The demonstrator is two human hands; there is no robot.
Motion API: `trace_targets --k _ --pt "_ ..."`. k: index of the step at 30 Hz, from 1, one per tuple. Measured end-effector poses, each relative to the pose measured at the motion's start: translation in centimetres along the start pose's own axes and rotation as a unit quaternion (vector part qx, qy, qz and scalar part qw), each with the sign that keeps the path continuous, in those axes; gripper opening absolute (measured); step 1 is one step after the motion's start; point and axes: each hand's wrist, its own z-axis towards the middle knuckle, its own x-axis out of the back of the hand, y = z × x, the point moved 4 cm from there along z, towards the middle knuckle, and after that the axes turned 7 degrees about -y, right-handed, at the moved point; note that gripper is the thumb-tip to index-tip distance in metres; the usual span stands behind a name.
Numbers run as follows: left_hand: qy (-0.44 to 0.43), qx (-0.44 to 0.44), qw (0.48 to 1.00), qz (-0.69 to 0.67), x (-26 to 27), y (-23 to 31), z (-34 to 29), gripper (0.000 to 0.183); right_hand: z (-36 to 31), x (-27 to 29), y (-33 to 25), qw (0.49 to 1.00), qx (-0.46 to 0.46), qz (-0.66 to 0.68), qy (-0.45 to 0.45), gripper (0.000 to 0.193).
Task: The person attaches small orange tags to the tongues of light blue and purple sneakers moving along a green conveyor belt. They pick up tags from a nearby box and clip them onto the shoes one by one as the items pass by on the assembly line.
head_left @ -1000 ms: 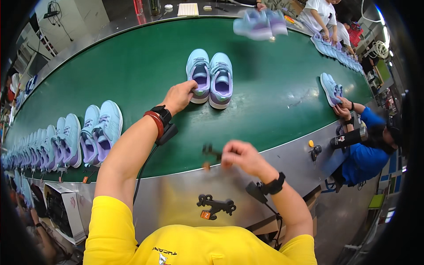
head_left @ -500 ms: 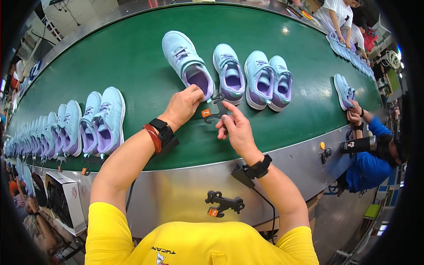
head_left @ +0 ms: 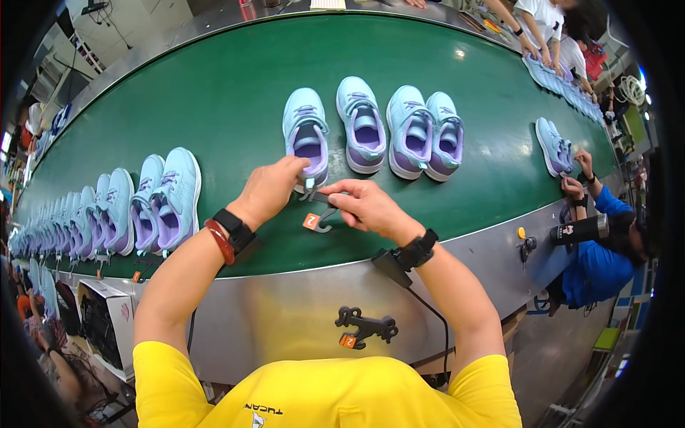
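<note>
A light blue and purple sneaker (head_left: 304,114) stands at the left of a short row on the green belt, its heel toward me. My left hand (head_left: 270,190) is closed on its heel, thumb and fingers pinching the collar. In my right hand (head_left: 369,207), a black plastic shoe hanger (head_left: 322,198) with an orange tag (head_left: 311,222) is pinched between thumb and fingers. The hanger's upper end meets the heel; whether it is hooked in there cannot be seen. Just right of this sneaker stands a matching sneaker (head_left: 362,118), and beyond it a pair of sneakers (head_left: 410,128).
Paired sneakers (head_left: 171,192) with hangers line the belt (head_left: 235,128) at left. Spare black hangers (head_left: 365,327) lie on the metal edge before me. At right, a co-worker in blue (head_left: 598,264) handles sneakers (head_left: 551,146), near a black bottle (head_left: 579,232). Others work at far right.
The sneaker in my left hand has come down onto the belt, toward me. My right hand has brought the hanger left to its heel. The neighbouring sneakers have shifted slightly left.
</note>
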Motion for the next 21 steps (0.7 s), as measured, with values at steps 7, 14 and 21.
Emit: trace_targets --k 7,14,21 --pt "-0.069 -0.001 0.991 0.117 -0.5 2.5 -0.4 0.031 -1.0 4.9 -3.6 0.814 0.233 -0.446 0.290 0.034" --pt "-0.031 0.093 0.995 -0.002 0.7 1.8 -1.2 0.024 1.4 7.9 -3.0 0.739 0.161 -0.639 0.136 0.022" --pt "-0.054 0.132 0.988 -0.052 0.5 1.3 -1.2 0.025 1.4 4.1 -4.2 0.631 0.202 -0.742 0.106 0.023"
